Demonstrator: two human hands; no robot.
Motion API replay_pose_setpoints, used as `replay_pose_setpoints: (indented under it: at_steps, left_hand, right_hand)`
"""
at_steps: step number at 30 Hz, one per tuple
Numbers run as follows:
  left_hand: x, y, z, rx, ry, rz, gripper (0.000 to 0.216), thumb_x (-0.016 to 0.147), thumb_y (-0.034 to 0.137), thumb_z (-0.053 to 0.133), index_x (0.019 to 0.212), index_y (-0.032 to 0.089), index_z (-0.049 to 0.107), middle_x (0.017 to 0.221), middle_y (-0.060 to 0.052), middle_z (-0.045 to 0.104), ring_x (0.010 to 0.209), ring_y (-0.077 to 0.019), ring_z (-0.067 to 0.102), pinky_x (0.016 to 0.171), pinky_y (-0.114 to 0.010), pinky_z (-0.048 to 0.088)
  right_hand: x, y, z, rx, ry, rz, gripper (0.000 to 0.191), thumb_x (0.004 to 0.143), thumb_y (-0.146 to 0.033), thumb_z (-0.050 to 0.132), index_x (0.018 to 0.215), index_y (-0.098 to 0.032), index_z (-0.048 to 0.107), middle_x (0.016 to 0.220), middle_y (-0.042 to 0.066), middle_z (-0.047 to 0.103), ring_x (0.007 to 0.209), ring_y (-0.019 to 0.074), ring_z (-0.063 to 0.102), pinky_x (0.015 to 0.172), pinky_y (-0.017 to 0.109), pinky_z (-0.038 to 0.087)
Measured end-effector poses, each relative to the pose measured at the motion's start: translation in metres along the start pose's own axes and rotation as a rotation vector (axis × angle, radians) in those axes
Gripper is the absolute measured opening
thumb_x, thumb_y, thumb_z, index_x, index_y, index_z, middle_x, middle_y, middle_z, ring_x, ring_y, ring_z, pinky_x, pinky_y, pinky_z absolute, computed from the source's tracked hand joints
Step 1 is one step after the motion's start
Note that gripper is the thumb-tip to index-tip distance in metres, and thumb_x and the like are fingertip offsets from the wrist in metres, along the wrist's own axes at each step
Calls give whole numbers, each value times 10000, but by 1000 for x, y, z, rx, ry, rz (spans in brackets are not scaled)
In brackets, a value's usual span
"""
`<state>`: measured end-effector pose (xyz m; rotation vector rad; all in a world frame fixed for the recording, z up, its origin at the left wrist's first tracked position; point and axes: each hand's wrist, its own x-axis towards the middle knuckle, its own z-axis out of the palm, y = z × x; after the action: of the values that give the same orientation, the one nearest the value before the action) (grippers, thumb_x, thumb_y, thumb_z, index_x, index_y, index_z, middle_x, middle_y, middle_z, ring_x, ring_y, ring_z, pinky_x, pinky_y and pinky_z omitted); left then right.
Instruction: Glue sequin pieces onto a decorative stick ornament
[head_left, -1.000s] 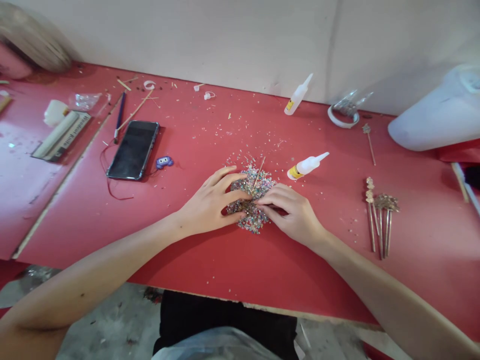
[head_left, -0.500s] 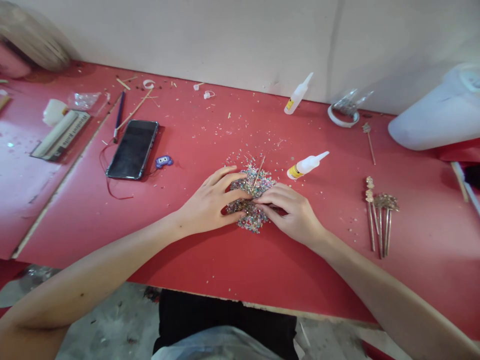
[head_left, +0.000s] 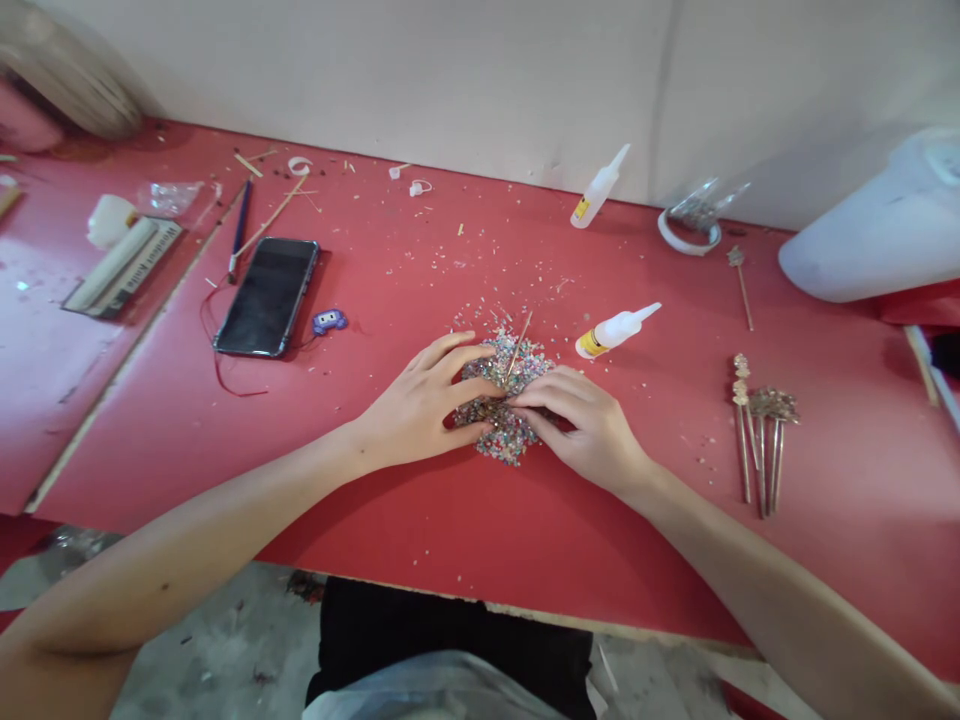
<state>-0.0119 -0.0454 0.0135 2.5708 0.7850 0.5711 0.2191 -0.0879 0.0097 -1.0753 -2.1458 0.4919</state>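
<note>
A pile of small sparkling stones (head_left: pixel 508 446) lies on the red table, between and under my hands. My left hand (head_left: pixel 424 405) rests at its left side, thumb and index finger curved round a brownish, glittery piece, the other fingers spread. A thin golden stick (head_left: pixel 519 345) slants up from beside that index fingertip; its lower end is hidden. From the right, my right hand (head_left: pixel 589 425) reaches in with its fingertips pinched together close to the left index finger. Whatever tiny thing the pinch may hold cannot be made out.
Two glue bottles (head_left: pixel 616 330) stand beyond my right hand. Several ornamented sticks (head_left: pixel 765 440) lie at the right, near a large white bottle (head_left: pixel 870 230). At the left are a phone (head_left: pixel 268 298), a purple charm (head_left: pixel 328 321) and a knife packet (head_left: pixel 127 270). Crumbs are scattered behind the pile.
Both hands keep almost the same place and pose over the pile. The view has shifted very slightly; nothing else has visibly moved.
</note>
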Motion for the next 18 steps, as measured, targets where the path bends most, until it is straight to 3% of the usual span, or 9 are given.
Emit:
replay_pose_setpoints:
  at_steps: [18]
  left_hand:
    - [0,0,0,17,-12,1,257,902,352,594,1118,220,634,1421,-83,458,1414,-291,287,1170,-498,307]
  right_hand:
    - [-1,1,1,1,-11,-8,109,898,-140,585,936,-209,660,833,42,686,786,179,594,753,350,495]
